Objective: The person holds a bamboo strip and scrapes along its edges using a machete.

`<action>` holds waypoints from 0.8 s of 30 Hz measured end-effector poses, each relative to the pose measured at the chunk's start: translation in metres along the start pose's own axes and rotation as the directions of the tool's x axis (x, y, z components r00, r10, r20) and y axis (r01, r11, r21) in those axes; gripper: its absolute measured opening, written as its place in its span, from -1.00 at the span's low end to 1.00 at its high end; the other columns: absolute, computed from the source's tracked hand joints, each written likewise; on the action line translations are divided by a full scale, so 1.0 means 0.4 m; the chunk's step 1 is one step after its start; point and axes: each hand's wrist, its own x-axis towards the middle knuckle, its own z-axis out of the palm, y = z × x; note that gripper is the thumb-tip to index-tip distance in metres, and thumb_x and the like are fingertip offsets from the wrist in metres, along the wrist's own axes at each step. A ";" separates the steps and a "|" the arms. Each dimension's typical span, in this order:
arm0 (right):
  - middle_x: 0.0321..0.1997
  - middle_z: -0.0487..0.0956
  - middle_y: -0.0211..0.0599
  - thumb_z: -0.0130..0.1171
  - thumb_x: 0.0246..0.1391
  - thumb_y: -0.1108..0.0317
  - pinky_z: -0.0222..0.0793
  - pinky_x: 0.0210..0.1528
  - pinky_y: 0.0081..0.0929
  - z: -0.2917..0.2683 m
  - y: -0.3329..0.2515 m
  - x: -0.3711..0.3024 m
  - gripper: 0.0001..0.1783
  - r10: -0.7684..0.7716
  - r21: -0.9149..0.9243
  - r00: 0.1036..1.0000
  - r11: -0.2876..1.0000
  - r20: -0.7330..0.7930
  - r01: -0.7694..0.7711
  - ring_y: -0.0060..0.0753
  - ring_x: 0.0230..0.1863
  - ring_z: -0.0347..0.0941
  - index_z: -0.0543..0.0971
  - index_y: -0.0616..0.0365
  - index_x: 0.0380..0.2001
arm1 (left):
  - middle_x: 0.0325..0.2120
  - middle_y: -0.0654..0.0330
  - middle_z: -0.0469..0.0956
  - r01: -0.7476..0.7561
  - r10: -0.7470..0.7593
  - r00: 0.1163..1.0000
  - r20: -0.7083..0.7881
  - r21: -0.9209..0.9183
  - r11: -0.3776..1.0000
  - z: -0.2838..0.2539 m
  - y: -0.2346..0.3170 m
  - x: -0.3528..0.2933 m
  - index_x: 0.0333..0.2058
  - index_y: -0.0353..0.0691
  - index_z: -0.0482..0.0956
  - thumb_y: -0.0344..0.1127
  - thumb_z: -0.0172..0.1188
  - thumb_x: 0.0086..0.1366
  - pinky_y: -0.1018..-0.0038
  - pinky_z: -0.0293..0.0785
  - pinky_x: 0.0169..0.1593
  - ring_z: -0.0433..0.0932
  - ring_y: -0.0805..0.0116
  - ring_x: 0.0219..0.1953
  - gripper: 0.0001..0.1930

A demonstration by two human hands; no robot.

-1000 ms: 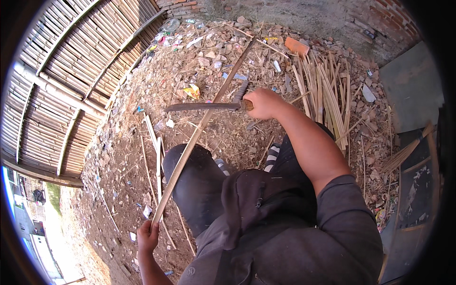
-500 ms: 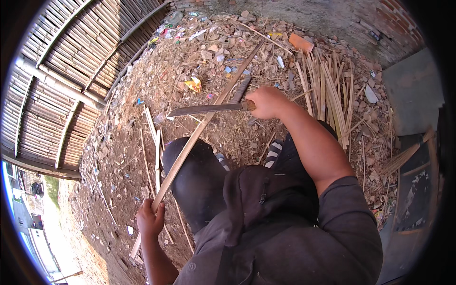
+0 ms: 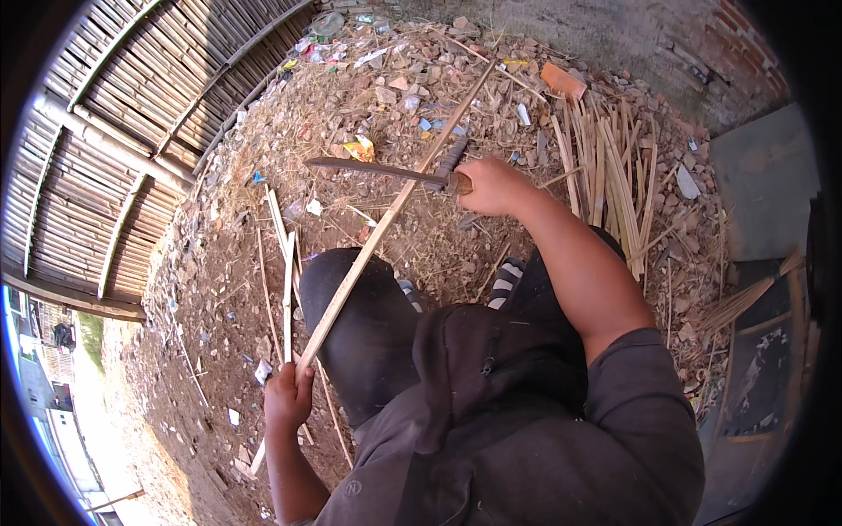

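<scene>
Nearest to me, a dark, soft cloth shirt (image 3: 526,430) fills the lower part of my head view. My left hand (image 3: 288,401) is closed on a long strip (image 3: 377,237), thumb against its flat face; the strip looks like split bamboo, pale, straight and thin. It slants up and away over the dark-trousered left knee (image 3: 360,307). My right hand (image 3: 493,186) is wrapped around the wooden grip of a long knife (image 3: 377,169), whose dull, dark metal blade crosses over the strip's far half; I cannot tell whether they touch. Just beside that grip stands a dark, ribbed rod (image 3: 452,156). Between the knees and the rubble, I see a foot in striped fabric (image 3: 506,282). Thin loose strips (image 3: 288,298) lie on the crumbly dirt to the left, and a bundle of split strips (image 3: 614,175) fans out to the right. Farther off are a crinkled yellow wrapper (image 3: 360,148), a flat orange slab (image 3: 563,81), a slatted bamboo fence (image 3: 114,131) and a rough wall (image 3: 605,35).
</scene>
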 end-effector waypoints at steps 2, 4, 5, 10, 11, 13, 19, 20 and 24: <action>-0.36 0.63 -0.09 0.24 -0.16 0.23 0.48 -0.20 -0.06 -0.024 -0.085 -0.030 -0.76 -0.056 -0.072 0.997 0.996 0.052 0.059 0.05 -0.24 0.60 0.61 0.06 -0.36 | -0.66 -0.16 0.44 0.032 -0.031 0.999 0.024 -0.021 0.999 0.002 -0.007 -0.008 -0.50 -0.29 0.34 -0.07 0.15 0.39 -0.01 0.33 -0.45 0.48 -0.30 -0.53 -0.58; -0.35 0.64 -0.12 0.25 -0.17 0.23 0.48 -0.20 -0.05 -0.009 -0.109 -0.045 -0.75 -0.182 -0.239 0.977 0.949 0.109 0.203 0.04 -0.23 0.60 0.61 0.05 -0.36 | -0.66 -0.16 0.45 0.000 0.000 1.000 0.006 -0.043 0.999 0.022 -0.014 -0.008 -0.50 -0.29 0.34 -0.07 0.15 0.39 -0.01 0.33 -0.45 0.48 -0.31 -0.53 -0.58; -0.35 0.64 -0.12 0.25 -0.17 0.23 0.48 -0.20 -0.05 -0.001 -0.093 -0.033 -0.75 -0.183 -0.240 0.977 0.949 0.111 0.205 0.04 -0.23 0.60 0.61 0.05 -0.36 | -0.66 -0.16 0.45 -0.032 0.031 0.999 -0.016 -0.063 0.997 0.031 -0.018 -0.007 -0.49 -0.29 0.34 -0.07 0.15 0.39 -0.02 0.33 -0.45 0.48 -0.31 -0.53 -0.59; -0.39 0.63 -0.12 0.20 -0.15 0.25 0.48 -0.19 -0.04 0.004 -0.040 -0.007 -0.78 -0.139 -0.046 0.984 0.988 0.113 0.145 0.05 -0.24 0.59 0.62 0.02 -0.36 | -0.66 -0.17 0.45 -0.027 0.023 0.997 -0.072 -0.057 0.998 0.058 -0.003 0.017 -0.49 -0.28 0.33 -0.07 0.14 0.40 -0.02 0.33 -0.46 0.47 -0.32 -0.53 -0.58; -0.40 0.63 -0.12 0.20 -0.15 0.25 0.48 -0.19 -0.04 0.005 -0.054 -0.014 -0.78 -0.106 -0.069 0.991 0.991 0.084 0.112 0.05 -0.25 0.59 0.62 0.02 -0.36 | -0.66 -0.16 0.45 -0.030 0.027 0.997 -0.066 -0.050 0.998 0.058 -0.006 0.013 -0.49 -0.28 0.33 -0.07 0.13 0.40 -0.02 0.33 -0.46 0.48 -0.31 -0.53 -0.58; -0.42 0.63 -0.14 0.21 -0.15 0.25 0.49 -0.21 -0.02 0.002 -0.095 -0.036 -0.79 -0.125 -0.057 0.990 0.990 0.065 0.129 0.06 -0.27 0.59 0.61 0.02 -0.36 | -0.66 -0.17 0.45 -0.021 0.019 0.997 -0.081 -0.025 0.999 0.059 -0.013 -0.001 -0.50 -0.27 0.33 -0.06 0.13 0.40 -0.01 0.34 -0.46 0.48 -0.31 -0.53 -0.58; -0.49 0.59 -0.11 0.26 -0.15 0.23 0.47 -0.26 0.04 0.039 -0.112 -0.052 -0.81 -0.328 -0.234 0.945 0.917 0.017 0.322 0.08 -0.36 0.58 0.59 -0.04 -0.39 | -0.64 -0.18 0.47 -0.029 0.030 0.998 -0.054 0.021 0.999 0.034 0.043 -0.018 -0.49 -0.28 0.35 -0.05 0.13 0.41 -0.03 0.37 -0.44 0.50 -0.32 -0.51 -0.58; -0.49 0.59 -0.11 0.26 -0.15 0.23 0.47 -0.26 0.04 0.043 -0.084 -0.037 -0.81 -0.329 -0.234 0.944 0.917 0.017 0.324 0.08 -0.36 0.58 0.59 -0.04 -0.39 | -0.64 -0.18 0.47 -0.022 0.022 0.998 -0.058 0.008 1.000 0.036 0.048 -0.013 -0.49 -0.28 0.35 -0.05 0.13 0.41 -0.03 0.37 -0.44 0.50 -0.32 -0.50 -0.58; -0.43 0.63 -0.12 0.24 -0.16 0.26 0.51 -0.25 -0.01 0.031 -0.024 0.006 -0.79 -0.115 -0.111 0.991 0.988 -0.062 0.108 0.06 -0.32 0.61 0.61 0.01 -0.36 | -0.64 -0.18 0.48 -0.030 0.030 0.999 -0.031 0.017 0.999 0.027 0.046 0.017 -0.49 -0.28 0.36 -0.04 0.12 0.41 -0.02 0.38 -0.43 0.51 -0.31 -0.50 -0.57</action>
